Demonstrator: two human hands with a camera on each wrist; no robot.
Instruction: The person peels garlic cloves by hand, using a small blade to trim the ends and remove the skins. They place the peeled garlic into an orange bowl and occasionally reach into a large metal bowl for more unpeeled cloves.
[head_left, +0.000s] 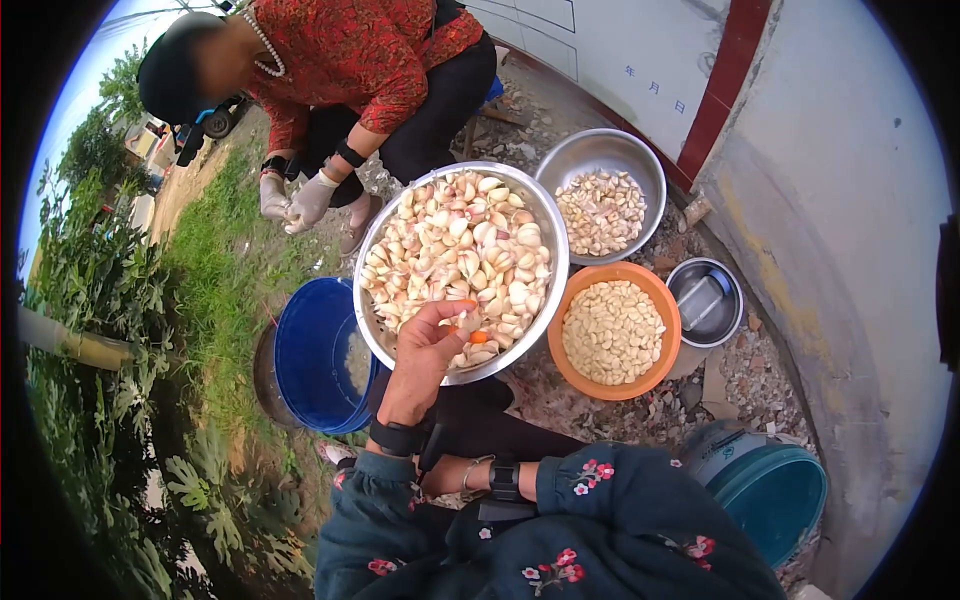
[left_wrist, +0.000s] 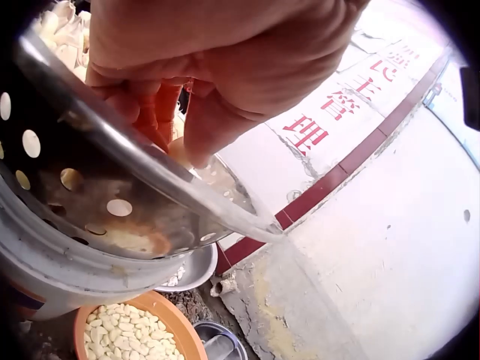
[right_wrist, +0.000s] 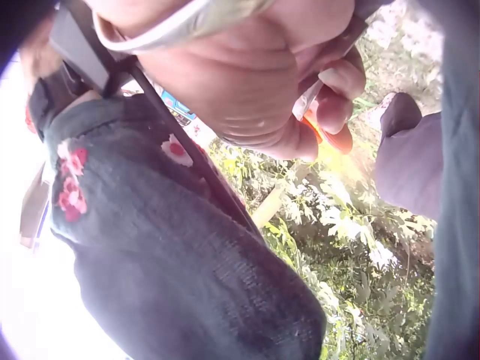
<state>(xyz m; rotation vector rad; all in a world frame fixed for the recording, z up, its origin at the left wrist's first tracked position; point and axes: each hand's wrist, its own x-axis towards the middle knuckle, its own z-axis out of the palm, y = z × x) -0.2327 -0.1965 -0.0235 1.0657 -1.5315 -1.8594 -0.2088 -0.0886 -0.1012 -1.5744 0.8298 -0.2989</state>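
A perforated steel basin [head_left: 553, 205] full of unpeeled garlic cloves [head_left: 455, 255] stands in front of me. Over its near rim, my left hand [head_left: 425, 355] pinches a garlic clove [head_left: 468, 321] between thumb and fingers. Orange covers [head_left: 480, 337] show at its fingertips. Below and partly behind the left wrist is my right hand [head_left: 443, 477], a bracelet [head_left: 478, 474] at its wrist. The right wrist view has the right fingers [right_wrist: 341, 82] curled in against the thumb around a small pale piece [right_wrist: 305, 99], with orange material beside it; I cannot tell what the piece is.
An orange bowl [head_left: 565, 372] of peeled cloves, a steel bowl [head_left: 645, 160] of cloves and a smaller steel bowl [head_left: 708, 300] stand right. Left is a blue bucket [head_left: 310, 345]; lower right, a teal bucket [head_left: 775, 495]. A gloved person [head_left: 350, 60] crouches opposite, beside a wall [head_left: 840, 200].
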